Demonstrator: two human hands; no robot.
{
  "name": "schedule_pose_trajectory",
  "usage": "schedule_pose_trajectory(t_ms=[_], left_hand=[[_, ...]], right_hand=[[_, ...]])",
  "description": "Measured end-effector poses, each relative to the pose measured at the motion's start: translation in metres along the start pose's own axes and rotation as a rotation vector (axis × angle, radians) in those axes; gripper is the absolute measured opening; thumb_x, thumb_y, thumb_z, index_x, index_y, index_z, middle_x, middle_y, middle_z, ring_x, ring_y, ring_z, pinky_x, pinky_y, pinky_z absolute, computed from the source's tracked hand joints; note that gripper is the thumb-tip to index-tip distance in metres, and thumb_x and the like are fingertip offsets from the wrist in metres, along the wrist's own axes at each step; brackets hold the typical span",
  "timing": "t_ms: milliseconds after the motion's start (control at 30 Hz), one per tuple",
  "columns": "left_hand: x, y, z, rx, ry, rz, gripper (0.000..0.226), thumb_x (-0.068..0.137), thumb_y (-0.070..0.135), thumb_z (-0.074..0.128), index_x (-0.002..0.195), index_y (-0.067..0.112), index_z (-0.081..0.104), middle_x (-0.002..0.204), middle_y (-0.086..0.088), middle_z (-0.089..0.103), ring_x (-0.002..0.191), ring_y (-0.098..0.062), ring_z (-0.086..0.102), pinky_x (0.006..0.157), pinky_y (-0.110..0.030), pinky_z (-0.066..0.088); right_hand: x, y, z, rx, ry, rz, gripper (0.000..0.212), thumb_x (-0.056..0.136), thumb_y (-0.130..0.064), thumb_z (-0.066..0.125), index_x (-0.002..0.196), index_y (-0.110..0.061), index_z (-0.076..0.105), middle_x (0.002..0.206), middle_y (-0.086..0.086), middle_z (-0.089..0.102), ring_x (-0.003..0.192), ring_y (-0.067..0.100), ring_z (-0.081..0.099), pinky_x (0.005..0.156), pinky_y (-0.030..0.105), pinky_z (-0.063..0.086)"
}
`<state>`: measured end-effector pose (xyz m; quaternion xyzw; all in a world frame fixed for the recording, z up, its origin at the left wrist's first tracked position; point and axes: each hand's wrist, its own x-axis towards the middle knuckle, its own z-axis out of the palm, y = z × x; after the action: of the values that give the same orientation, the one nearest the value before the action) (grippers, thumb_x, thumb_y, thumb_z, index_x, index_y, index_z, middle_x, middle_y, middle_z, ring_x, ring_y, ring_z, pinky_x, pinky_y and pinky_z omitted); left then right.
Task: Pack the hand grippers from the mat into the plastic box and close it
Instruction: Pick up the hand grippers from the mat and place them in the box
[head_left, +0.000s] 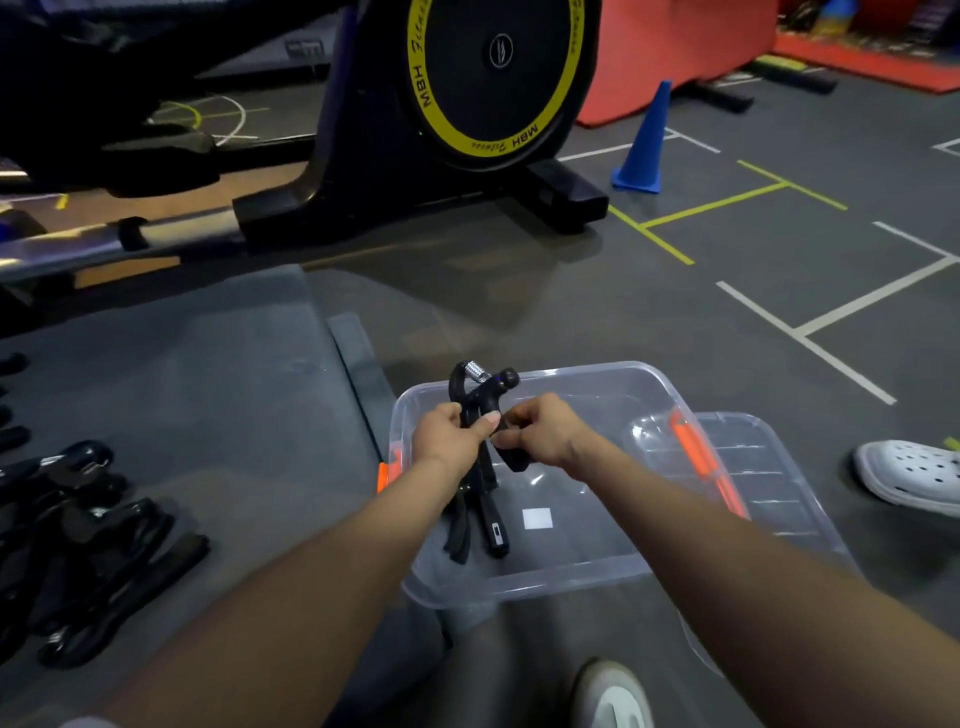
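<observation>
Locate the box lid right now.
Head view, right side: the lid lies on the floor beside the plastic box, partly under its right edge.

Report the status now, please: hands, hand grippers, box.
Left hand and right hand both shut on one hand gripper, above the open plastic box. Grippers already inside. Pile waits on mat. Lid off, beside box.

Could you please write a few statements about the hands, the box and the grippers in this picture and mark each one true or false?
1. Both the left hand and the right hand hold one hand gripper over the plastic box. True.
2. The box is shut. False: it is open, its lid lying beside it.
3. The box is empty. False: grippers already lie inside.
4. A pile of grippers waits on the mat. True.
</observation>
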<state>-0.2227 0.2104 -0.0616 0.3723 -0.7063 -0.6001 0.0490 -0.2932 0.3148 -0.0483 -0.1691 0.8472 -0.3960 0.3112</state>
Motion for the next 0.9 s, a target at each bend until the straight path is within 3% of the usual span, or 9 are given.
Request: schedule_pose_trajectory(t_ms=[133,267,367,500,633,700,767,833,900], left_hand=[[0.0,0.004,0.009,-0.356,0.023,-0.111,0.015,0.079,0.015,0.072,0.072,0.018,0.059,0.074,-0.003,0.069,0.082,-0.03,0.067,0.088,-0.043,0.054],[-0.001,0.011,0.004,-0.567,0.072,-0.156,0.031,0.088,-0.001,0.057,0.067,0.019,0.048,0.035,0.009,0.059,0.035,-0.008,0.059,0.056,-0.028,0.051],[0.0,0.01,-0.004,-0.557,-0.045,-0.154,0.028,0.089,-0.004,0.054,0.073,0.018,0.052,0.066,-0.002,0.067,0.055,-0.015,0.064,0.055,-0.027,0.054],[0.009,-0.005,-0.016,-0.487,-0.124,-0.244,0.01,0.088,0.0,0.057,0.091,0.009,0.062,0.094,-0.01,0.065,0.078,-0.017,0.062,0.07,-0.031,0.054],[0.007,-0.015,-0.025,-0.487,-0.198,-0.239,0.011,0.088,-0.001,0.056,0.086,0.007,0.062,0.086,-0.008,0.065,0.078,-0.018,0.063,0.058,-0.026,0.059],[0.009,-0.021,-0.029,-0.318,-0.115,-0.115,0.005,0.087,0.005,0.061,0.089,0.008,0.064,0.08,-0.002,0.065,0.08,-0.021,0.065,0.06,-0.023,0.058],[0.017,-0.028,-0.038,0.164,0.023,0.128,0.012,0.085,0.019,0.066,0.094,0.011,0.065,0.079,0.001,0.063,0.085,-0.022,0.062,0.069,-0.022,0.045],[0.025,-0.036,-0.046,0.477,0.123,0.296,0.027,0.086,0.02,0.064,0.111,0.009,0.062,0.104,-0.006,0.06,0.1,-0.023,0.056,0.085,-0.023,0.04],[0.032,-0.044,-0.052,0.573,0.174,0.308,0.042,0.086,0.016,0.062,0.127,0.01,0.053,0.125,-0.01,0.049,0.117,-0.027,0.046,0.103,-0.031,0.036]], right_hand=[[-0.002,-0.002,0.006,0.03,-0.014,-0.103,0.01,0.077,-0.001,0.07,0.071,-0.009,0.066,0.063,0.007,0.052,0.061,0.018,0.046,0.062,0.026,0.042],[-0.002,-0.006,0.007,0.083,-0.046,-0.141,0.028,0.083,-0.003,0.066,0.111,-0.003,0.069,0.08,0.005,0.061,0.064,0.009,0.052,0.067,0.019,0.047],[0.003,-0.004,0.004,0.047,0.051,-0.129,0.03,0.087,-0.003,0.062,0.117,-0.005,0.066,0.086,0.0,0.06,0.074,0.01,0.055,0.063,0.014,0.044],[0.013,0.003,0.016,-0.058,0.044,-0.034,0.037,0.084,-0.001,0.064,0.119,-0.002,0.052,0.088,0.004,0.053,0.086,0.021,0.051,0.085,0.037,0.051],[0.022,0.01,0.027,-0.2,0.01,0.056,0.015,0.08,-0.01,0.071,0.091,-0.009,0.061,0.086,0.01,0.061,0.08,0.02,0.057,0.085,0.037,0.053],[0.026,0.01,0.032,-0.237,0.013,0.072,0.014,0.08,-0.013,0.071,0.091,-0.005,0.066,0.084,0.009,0.062,0.08,0.021,0.058,0.082,0.032,0.051],[0.031,0.012,0.037,-0.268,0.031,0.117,0.019,0.08,-0.016,0.071,0.095,-0.003,0.068,0.09,0.011,0.066,0.087,0.025,0.063,0.084,0.032,0.052],[0.038,0.016,0.042,-0.306,0.051,0.178,0.023,0.079,-0.018,0.073,0.096,-0.003,0.069,0.099,0.013,0.071,0.095,0.029,0.067,0.087,0.034,0.055],[0.046,0.023,0.048,-0.364,0.058,0.237,0.026,0.076,-0.017,0.072,0.099,-0.005,0.068,0.104,0.013,0.071,0.098,0.03,0.068,0.087,0.035,0.056]])
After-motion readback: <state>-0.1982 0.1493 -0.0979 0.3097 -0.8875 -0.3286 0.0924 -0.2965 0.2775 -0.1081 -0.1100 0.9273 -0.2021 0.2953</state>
